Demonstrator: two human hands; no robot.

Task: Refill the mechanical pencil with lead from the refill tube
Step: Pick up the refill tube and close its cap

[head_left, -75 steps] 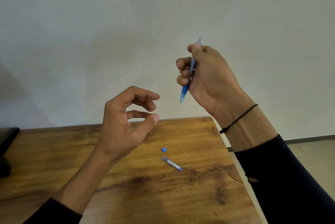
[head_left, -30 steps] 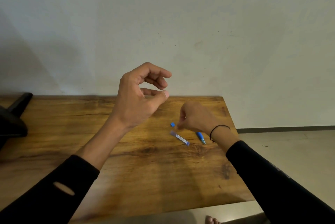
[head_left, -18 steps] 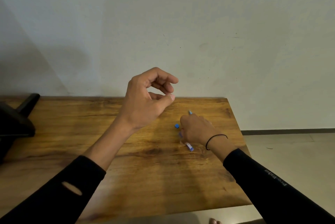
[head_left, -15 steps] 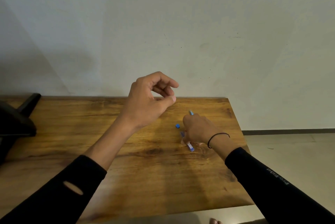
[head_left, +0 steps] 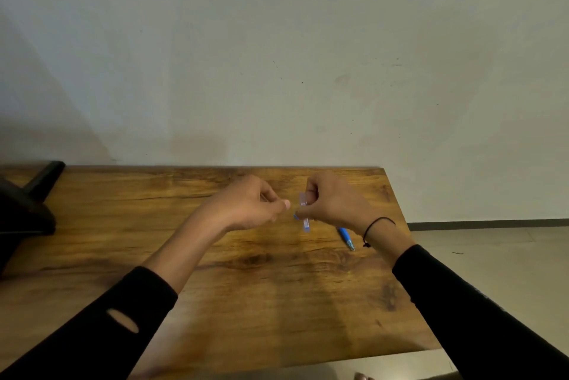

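From the head camera, the right hand (head_left: pixel 332 202) pinches the refill tube (head_left: pixel 304 211) nearly upright above the wooden desk (head_left: pixel 246 287). The left hand (head_left: pixel 249 205) hovers just beside it, fingers curled with the thumb on the fingertips, gripping nothing visible. The blue mechanical pencil (head_left: pixel 346 238) lies on the desk under the right wrist.

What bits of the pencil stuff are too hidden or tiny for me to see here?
Head view only:
- Pencil: its upper end is hidden behind the right hand.
- Refill tube: blurred, partly covered by the right fingers; whether any lead is inside is too small to tell.
- Left hand: fingertips pinched, but anything between them is too small to see.
- Small blue piece: mostly hidden by the tube.
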